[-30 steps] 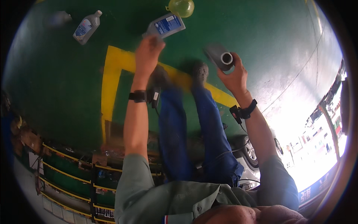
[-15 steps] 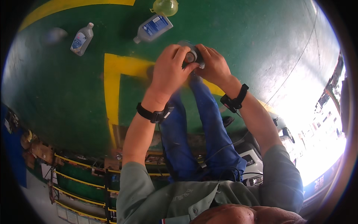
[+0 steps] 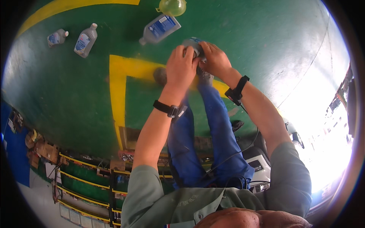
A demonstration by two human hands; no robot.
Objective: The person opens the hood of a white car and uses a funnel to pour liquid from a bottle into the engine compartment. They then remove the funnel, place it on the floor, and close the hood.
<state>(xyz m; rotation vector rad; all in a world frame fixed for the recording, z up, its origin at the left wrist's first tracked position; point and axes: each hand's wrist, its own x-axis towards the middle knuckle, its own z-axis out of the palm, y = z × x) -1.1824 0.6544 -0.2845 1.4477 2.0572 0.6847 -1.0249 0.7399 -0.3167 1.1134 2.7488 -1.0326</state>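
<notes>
Both of my hands are raised together ahead of me, closed about a grey plastic bottle [image 3: 192,43]. My left hand [image 3: 181,67] curls its fingers over the bottle's round capped end, which points toward me and is mostly covered. From the other side, my right hand [image 3: 216,60] grips the bottle's body, its thumb close to the left fingertips. Most of the bottle is hidden by the fingers.
On the green floor beyond, a larger grey bottle [image 3: 161,29] with a blue label lies beside a yellow-green translucent funnel [image 3: 172,7]. Two more grey bottles, one labelled bottle [image 3: 85,40] and a smaller-looking bottle [image 3: 57,37], are at far left. Yellow-edged shelving [image 3: 84,178] stands lower left.
My left fingers have shifted over the bottle's round end, which showed more plainly before. The whole view has moved slightly, bringing the far-left bottle into sharper sight.
</notes>
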